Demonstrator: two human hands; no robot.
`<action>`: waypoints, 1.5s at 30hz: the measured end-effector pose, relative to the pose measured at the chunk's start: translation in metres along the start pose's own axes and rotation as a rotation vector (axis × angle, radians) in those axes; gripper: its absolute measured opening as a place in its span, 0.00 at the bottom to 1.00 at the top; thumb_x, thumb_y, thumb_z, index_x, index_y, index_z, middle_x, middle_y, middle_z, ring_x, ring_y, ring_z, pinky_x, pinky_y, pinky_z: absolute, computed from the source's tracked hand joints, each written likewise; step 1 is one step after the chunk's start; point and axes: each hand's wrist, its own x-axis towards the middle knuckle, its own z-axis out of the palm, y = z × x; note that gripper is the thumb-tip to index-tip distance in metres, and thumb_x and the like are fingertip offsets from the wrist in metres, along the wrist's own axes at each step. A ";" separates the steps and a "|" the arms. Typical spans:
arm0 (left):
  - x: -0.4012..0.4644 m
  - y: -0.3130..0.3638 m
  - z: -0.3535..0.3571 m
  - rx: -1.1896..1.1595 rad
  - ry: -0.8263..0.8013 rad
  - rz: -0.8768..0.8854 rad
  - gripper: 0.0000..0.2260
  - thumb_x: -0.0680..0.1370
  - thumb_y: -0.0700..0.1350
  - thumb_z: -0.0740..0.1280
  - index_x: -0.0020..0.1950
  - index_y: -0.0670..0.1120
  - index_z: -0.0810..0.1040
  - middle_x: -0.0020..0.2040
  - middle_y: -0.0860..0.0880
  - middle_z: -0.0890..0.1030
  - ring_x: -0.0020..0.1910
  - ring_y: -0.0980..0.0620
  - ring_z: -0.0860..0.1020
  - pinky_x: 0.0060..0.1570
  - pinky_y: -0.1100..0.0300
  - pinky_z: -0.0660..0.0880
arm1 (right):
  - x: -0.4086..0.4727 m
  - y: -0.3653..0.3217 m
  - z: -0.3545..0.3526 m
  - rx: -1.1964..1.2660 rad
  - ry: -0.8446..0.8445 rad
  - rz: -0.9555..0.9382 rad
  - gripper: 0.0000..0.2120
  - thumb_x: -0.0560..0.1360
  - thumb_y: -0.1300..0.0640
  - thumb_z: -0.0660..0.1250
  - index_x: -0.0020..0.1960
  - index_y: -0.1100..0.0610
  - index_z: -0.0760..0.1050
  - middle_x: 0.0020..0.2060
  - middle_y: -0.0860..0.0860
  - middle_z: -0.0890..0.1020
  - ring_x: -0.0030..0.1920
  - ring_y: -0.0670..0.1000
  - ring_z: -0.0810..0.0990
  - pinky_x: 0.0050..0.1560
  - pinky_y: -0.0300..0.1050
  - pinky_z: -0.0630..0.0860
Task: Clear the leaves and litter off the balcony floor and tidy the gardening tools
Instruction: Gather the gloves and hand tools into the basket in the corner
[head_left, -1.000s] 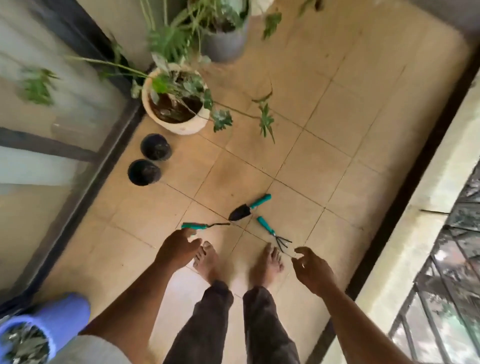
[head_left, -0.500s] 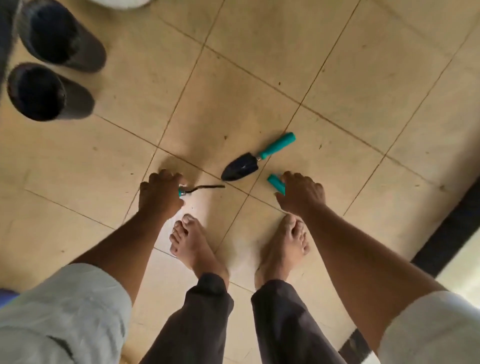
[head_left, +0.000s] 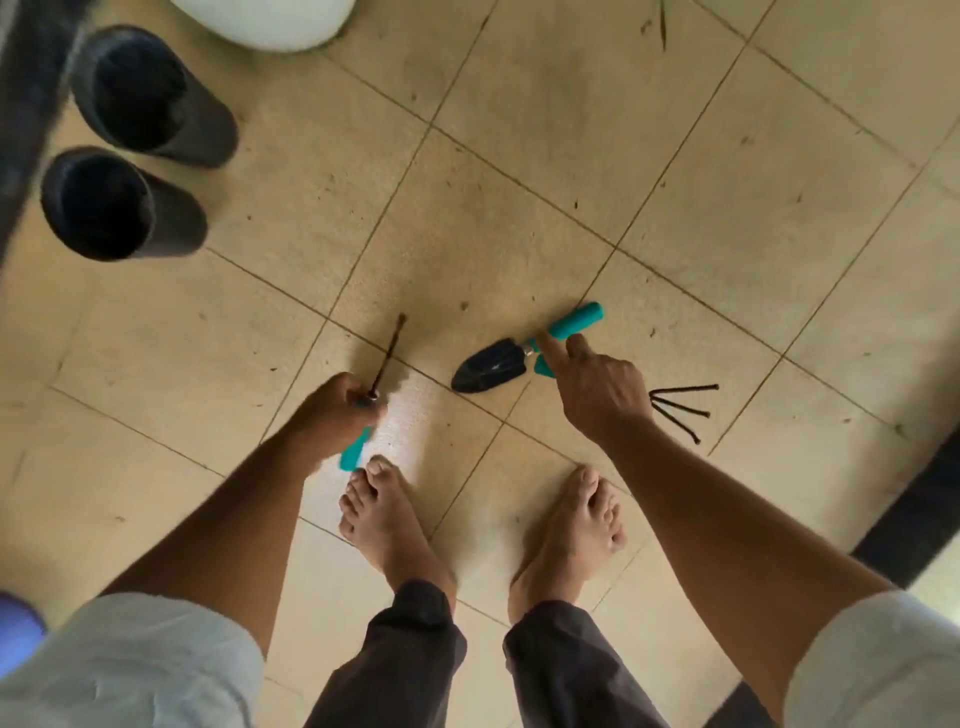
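Both hands (head_left: 337, 410) grip teal-handled tools (head_left: 675, 410).

Both hands are down by the trowel (head_left: 491, 364), which lies flat on the tiled floor (head_left: 519, 171). Right hand (head_left: 597, 387) grips the rake (head_left: 680, 408), prongs sticking out right of the trowel, index finger touching the trowel's teal handle. Left hand (head_left: 337, 405), left of the trowel, holds a thin weeder (head_left: 387, 348). Two black pots (head_left: 130, 150) sit far upper left of it; bare feet just below.
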 end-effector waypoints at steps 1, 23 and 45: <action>-0.004 0.004 0.001 -0.175 -0.020 -0.032 0.13 0.79 0.46 0.76 0.61 0.46 0.77 0.54 0.44 0.84 0.54 0.45 0.84 0.55 0.47 0.81 | 0.010 0.001 -0.007 -0.019 -0.015 -0.008 0.34 0.82 0.57 0.65 0.82 0.49 0.52 0.60 0.55 0.76 0.40 0.55 0.83 0.35 0.50 0.78; -0.341 0.224 -0.100 -1.004 -0.146 0.171 0.11 0.83 0.36 0.67 0.65 0.44 0.82 0.62 0.42 0.86 0.62 0.42 0.84 0.63 0.46 0.77 | -0.203 -0.082 -0.381 0.691 0.068 0.284 0.08 0.80 0.44 0.67 0.56 0.43 0.71 0.38 0.42 0.76 0.34 0.42 0.73 0.31 0.38 0.66; -0.719 0.324 -0.249 -1.005 -0.366 0.515 0.08 0.85 0.36 0.63 0.62 0.40 0.78 0.48 0.41 0.81 0.44 0.44 0.84 0.50 0.47 0.80 | -0.472 -0.114 -0.722 0.141 0.591 0.103 0.21 0.80 0.30 0.56 0.61 0.42 0.74 0.56 0.47 0.75 0.58 0.52 0.75 0.57 0.53 0.77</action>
